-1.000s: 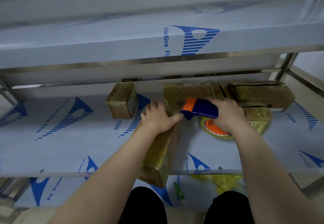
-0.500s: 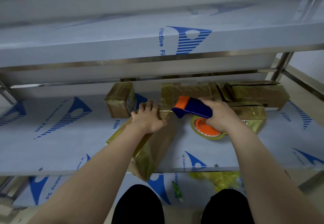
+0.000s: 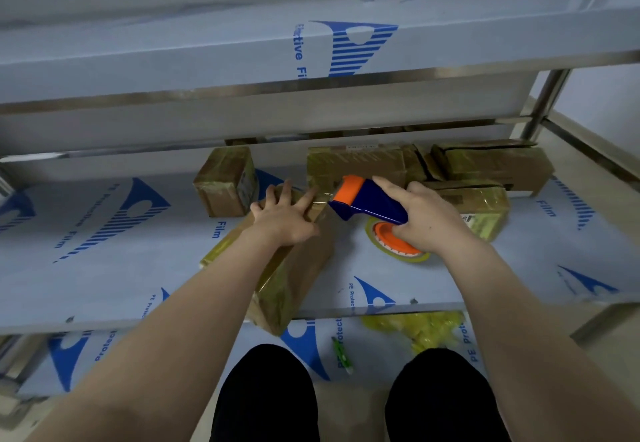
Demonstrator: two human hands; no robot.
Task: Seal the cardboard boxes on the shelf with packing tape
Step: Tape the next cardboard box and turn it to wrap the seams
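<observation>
At the centre of the frame the left hand point(image 3: 284, 220) lies with fingers spread flat on the far end of a tape-wrapped cardboard box point(image 3: 301, 275) overhanging the front edge of the shelf point(image 3: 104, 268), while the right hand point(image 3: 429, 220) curls its fingers round a blue-and-orange tape dispenser point(image 3: 367, 199), whose nose is just beside that end.
</observation>
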